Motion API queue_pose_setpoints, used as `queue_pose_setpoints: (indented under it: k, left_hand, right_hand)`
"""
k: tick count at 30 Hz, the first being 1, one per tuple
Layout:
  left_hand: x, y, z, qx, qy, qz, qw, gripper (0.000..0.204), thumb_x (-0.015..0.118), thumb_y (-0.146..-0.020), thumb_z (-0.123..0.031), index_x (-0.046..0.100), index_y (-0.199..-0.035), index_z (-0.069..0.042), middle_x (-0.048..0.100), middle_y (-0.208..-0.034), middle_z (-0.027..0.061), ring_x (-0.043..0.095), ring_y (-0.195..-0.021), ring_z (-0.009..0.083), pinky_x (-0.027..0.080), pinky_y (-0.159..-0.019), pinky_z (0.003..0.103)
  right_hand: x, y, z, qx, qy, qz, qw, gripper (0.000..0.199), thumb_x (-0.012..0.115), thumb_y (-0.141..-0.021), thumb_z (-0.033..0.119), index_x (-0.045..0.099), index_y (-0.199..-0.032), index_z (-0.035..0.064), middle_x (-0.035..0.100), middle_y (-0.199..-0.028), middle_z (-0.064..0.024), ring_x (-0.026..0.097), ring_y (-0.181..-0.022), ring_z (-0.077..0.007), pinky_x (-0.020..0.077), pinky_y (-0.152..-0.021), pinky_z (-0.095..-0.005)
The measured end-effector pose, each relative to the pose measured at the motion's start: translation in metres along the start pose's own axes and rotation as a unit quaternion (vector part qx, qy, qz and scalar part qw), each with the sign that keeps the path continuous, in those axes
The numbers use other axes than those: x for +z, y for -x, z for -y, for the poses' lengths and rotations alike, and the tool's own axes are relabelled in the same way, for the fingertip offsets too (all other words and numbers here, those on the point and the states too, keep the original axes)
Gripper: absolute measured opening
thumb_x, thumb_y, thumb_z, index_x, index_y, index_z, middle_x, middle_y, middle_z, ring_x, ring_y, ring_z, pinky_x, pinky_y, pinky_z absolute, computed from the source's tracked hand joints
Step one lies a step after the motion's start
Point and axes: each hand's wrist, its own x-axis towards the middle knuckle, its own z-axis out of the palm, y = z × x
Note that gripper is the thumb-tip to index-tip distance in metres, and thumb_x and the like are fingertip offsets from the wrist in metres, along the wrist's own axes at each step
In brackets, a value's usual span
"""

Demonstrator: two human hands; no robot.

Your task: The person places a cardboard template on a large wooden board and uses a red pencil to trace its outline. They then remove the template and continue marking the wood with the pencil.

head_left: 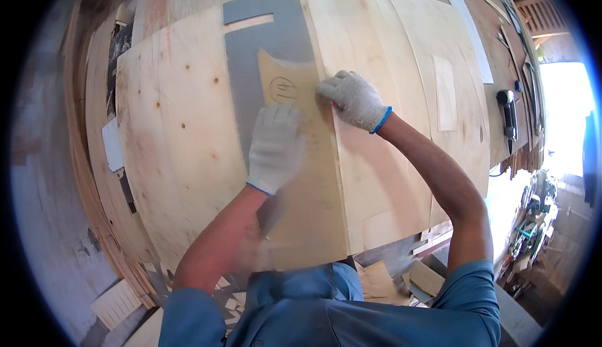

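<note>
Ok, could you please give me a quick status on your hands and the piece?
Both gloved: left hand and right hand pressed flat on the tan wood strip. Strip lies over grey panel. Nothing blocking.

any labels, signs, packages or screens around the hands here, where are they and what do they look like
No packages, printed labels, signs or screens show.
Hand-drawn pencil mark: a small dark oval scribble on the tan veneer strip, just above the white-gloved left hand and left of the white-gloved right hand.
Both hands lie flat on the strip, over the grey board.
</note>
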Motion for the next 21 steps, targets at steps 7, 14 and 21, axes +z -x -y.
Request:
queue_pose_setpoints:
  k: [7,14,21]
  left_hand:
    - [-0.001,-0.006,-0.005,-0.005,-0.013,-0.021,1.0,0.046,0.067,-0.087,-0.013,0.058,-0.131,-0.003,0.054,-0.141,0.0182,0.048,-0.134,0.0402,0.033,-0.118,0.054]
    - [0.008,0.0,0.0,-0.023,-0.016,-0.021,0.999,0.047,0.065,-0.091,-0.015,0.057,-0.137,-0.007,0.053,-0.149,0.0159,0.045,-0.141,0.0388,0.031,-0.122,0.054]
    - [0.006,0.003,0.002,-0.029,-0.013,-0.03,0.999,0.046,0.067,-0.091,-0.014,0.059,-0.135,-0.008,0.054,-0.148,0.0155,0.047,-0.14,0.0381,0.033,-0.121,0.054]
  right_hand:
    - [-0.014,-0.022,-0.012,-0.157,0.053,0.051,0.985,0.006,0.062,-0.09,0.016,0.065,-0.09,0.0109,0.068,-0.088,-0.0102,0.068,-0.085,-0.0335,0.0545,-0.074,-0.0464]
    - [0.01,-0.026,-0.015,0.003,-0.027,-0.001,1.0,0.008,0.06,-0.091,0.015,0.063,-0.097,0.0115,0.067,-0.085,-0.0114,0.07,-0.075,-0.0335,0.056,-0.062,-0.0453]
    - [0.008,-0.046,-0.015,0.086,0.074,-0.004,0.993,0.018,0.059,-0.096,0.02,0.059,-0.111,0.0092,0.063,-0.112,-0.0167,0.07,-0.092,-0.0348,0.0585,-0.069,-0.0473]
